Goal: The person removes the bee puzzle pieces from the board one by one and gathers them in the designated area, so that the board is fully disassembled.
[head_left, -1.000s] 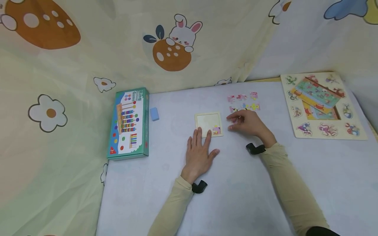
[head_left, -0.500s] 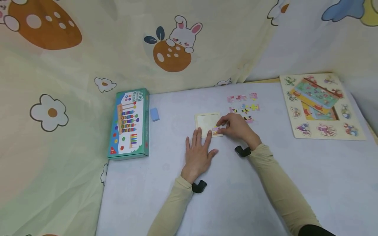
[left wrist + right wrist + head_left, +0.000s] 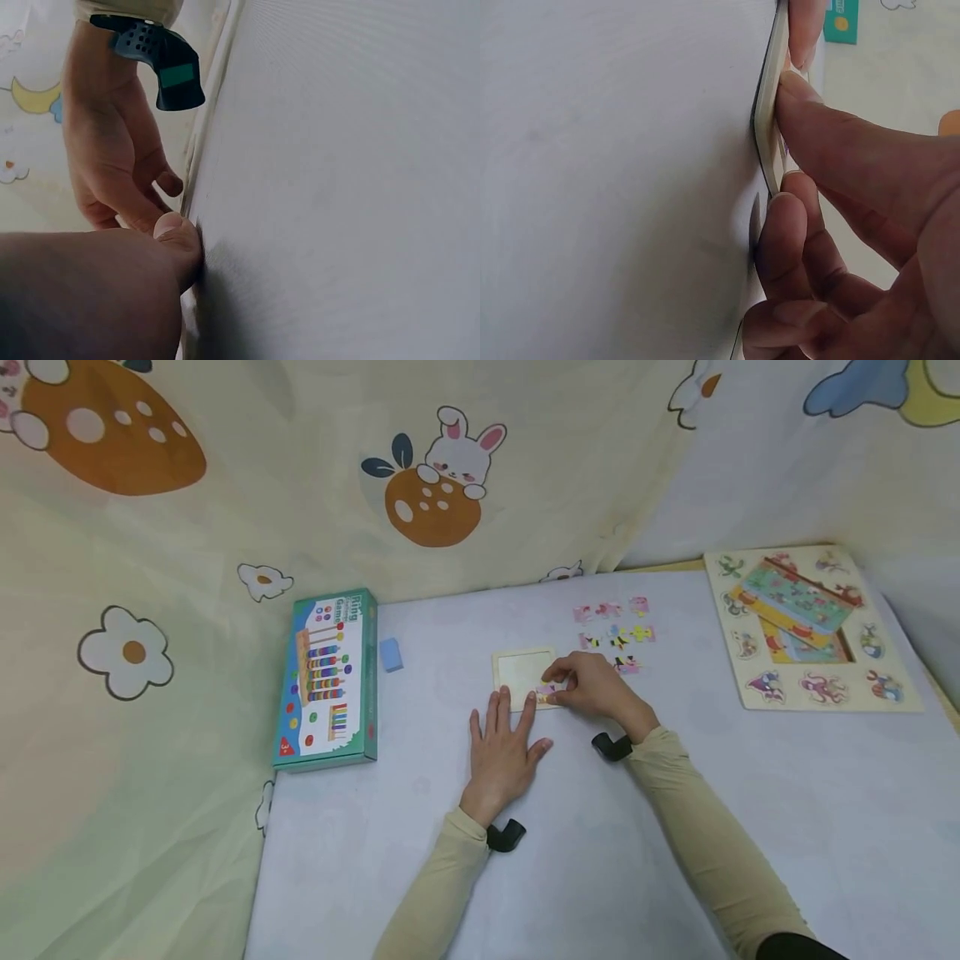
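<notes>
A small square puzzle tray (image 3: 517, 665) with a pale rim lies on the white table. Across its near edge rests my left hand (image 3: 501, 768), flat with fingers spread; in the left wrist view its thumb (image 3: 180, 236) lies against the table side. At the tray's lower right corner, my right hand (image 3: 603, 687) pinches a small pink and purple puzzle piece (image 3: 545, 691) between thumb and fingers. The fingers mostly cover that piece. In the right wrist view, the right thumb (image 3: 832, 135) bears on the tray's edge (image 3: 766, 120), with other fingers curled beside it.
Several loose pink puzzle pieces (image 3: 615, 637) lie beyond the right hand. A green boxed toy (image 3: 326, 677) and a blue block (image 3: 391, 654) stand to the left. A large animal puzzle board (image 3: 750, 689), with colourful thin boards (image 3: 802, 597) on it, lies at the right.
The right hand has moved left from beside the loose pieces to the tray's lower right corner, uncovering the loose pieces. The left hand has stayed on the tray.
</notes>
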Demonstrator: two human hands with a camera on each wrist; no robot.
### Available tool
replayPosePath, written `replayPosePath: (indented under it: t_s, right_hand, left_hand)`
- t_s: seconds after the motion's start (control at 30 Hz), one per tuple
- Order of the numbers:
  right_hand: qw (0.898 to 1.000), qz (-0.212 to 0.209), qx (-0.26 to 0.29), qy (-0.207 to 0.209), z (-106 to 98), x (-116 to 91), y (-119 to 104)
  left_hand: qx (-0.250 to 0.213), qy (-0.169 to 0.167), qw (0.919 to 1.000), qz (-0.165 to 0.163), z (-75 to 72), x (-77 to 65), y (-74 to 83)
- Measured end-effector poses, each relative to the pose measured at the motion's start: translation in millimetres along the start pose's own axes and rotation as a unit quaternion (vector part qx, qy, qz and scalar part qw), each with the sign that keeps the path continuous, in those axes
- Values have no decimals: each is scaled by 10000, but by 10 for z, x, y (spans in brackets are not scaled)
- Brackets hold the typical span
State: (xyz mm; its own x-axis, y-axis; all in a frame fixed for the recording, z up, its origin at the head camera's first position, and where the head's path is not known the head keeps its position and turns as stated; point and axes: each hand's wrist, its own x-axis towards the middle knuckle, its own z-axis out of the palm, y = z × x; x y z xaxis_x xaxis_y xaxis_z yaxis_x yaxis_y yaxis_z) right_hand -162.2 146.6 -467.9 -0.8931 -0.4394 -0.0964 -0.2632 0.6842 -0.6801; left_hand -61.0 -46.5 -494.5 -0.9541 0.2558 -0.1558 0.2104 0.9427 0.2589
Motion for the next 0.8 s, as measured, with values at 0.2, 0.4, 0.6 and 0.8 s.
replayPosePath:
  t_s: [0.2, 0.4, 0.6, 0.8]
  right_hand:
    - [10000, -12, 31, -71, 13, -11, -32]
    - [9998, -57, 139, -115, -5, -9, -52]
    - [9994, -61, 192, -274, -1, 9, -38]
    - [9997, -173, -79, -169, -54, 23, -1]
  left_hand:
    - [-41, -97, 9999, -84, 4, -13, -11]
    - [-136, -112, 9998, -109, 7, -12, -11]
    - [-110, -20, 9999, -87, 20, -7, -15]
    - [-32, -42, 9999, -85, 14, -1, -2]
